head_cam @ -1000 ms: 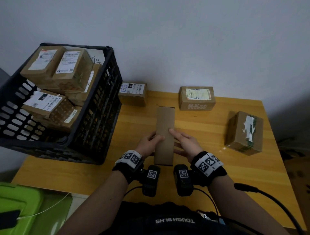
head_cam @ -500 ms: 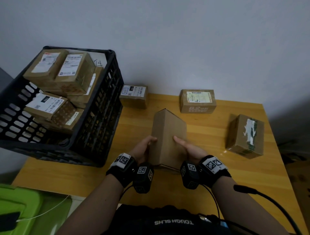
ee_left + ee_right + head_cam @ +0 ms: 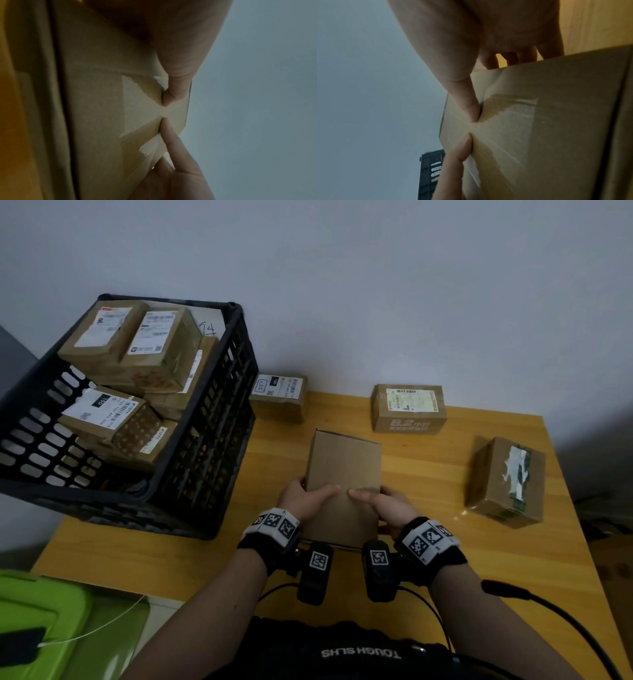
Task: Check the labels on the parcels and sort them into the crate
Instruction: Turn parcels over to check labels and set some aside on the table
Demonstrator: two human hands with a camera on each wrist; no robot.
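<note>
Parcel (image 3: 344, 474), plain brown cardboard, now shows its broad unlabelled face, turned from its narrow edge earlier; left hand (image 3: 303, 499) and right hand (image 3: 387, 506) grip it above the worktop (image 3: 428, 474), beside the crate (image 3: 205, 440).

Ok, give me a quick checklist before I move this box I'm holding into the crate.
1. Grip: left hand and right hand both hold the box: ok.
2. Label read: the face toward the head camera is plain, no label in view: not ok.
3. Box sealed: tape across the seam: ok.
4. Room in the crate: parcels are stacked high, free space unclear: cannot tell.
5. Path to the crate: nothing lies between box and crate: ok.
</note>
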